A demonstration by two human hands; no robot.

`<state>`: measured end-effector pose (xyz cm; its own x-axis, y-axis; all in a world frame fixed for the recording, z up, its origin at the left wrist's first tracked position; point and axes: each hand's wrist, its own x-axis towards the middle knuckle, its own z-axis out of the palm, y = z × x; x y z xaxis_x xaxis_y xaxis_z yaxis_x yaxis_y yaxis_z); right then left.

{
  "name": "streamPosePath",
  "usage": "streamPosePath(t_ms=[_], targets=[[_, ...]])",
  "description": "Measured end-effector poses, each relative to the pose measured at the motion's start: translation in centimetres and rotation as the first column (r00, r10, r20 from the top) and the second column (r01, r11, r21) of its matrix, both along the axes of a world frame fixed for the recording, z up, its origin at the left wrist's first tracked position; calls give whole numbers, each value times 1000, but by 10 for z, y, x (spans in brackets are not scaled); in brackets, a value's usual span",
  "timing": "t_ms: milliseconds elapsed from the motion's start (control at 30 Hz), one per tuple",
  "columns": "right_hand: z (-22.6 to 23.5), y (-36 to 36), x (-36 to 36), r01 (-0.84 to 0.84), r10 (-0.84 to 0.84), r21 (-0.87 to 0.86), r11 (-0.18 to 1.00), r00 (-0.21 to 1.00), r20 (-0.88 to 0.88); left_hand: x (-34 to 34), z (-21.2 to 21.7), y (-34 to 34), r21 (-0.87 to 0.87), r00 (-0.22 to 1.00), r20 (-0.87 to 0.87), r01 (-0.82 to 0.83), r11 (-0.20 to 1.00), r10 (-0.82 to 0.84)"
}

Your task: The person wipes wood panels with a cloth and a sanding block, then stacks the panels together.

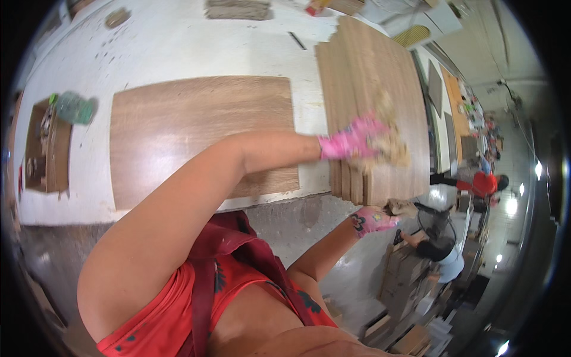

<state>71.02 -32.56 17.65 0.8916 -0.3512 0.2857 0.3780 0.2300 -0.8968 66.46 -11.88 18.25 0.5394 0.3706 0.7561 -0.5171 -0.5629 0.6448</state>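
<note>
"Pink gloves (pixel 334 146) on both hands, but where is each one?"

"Left hand (pixel 357 138) is right of centre, over a tan cloth (pixel 394 151) on the stack of wood-grain boards (pixel 357 83). Right hand (pixel 375 220) is just below the stack's lower edge, at a brownish bundle (pixel 402 208)."

"Fingers closed?"

"I can't tell: the left ones are blurred, the right ones too small to judge."

"What could go wrong?"

"A hard sideways push could slide the top boards, I'd say, since the stack's left edges are uneven. Grit in the cloth might scratch the upper face. An elbow dropping could nudge the single board (pixel 184 131), left of centre."

"Any brand or label?"

"No writing I can read, even on the small red box (pixel 315 8) at the upper edge."
</note>
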Motion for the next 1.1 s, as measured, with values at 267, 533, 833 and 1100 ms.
streamPosePath(t_ms=[267,533,833,1100], targets=[[5,31,-61,-280,374,-313,908,878,298,-181,-61,9,-105,962,-15,-272,956,272],[2,165,-217,-532,813,-823,198,558,-165,-344,-139,78,27,562,-388,-786,618,731],[-51,257,-482,175,686,-937,-301,-642,-341,-439,-145,-1,-147,632,-429,-753,641,645],[-82,243,-539,360,482,-833,-421,-689,-541,-491,-177,-13,-310,683,-455,-723,618,571]])
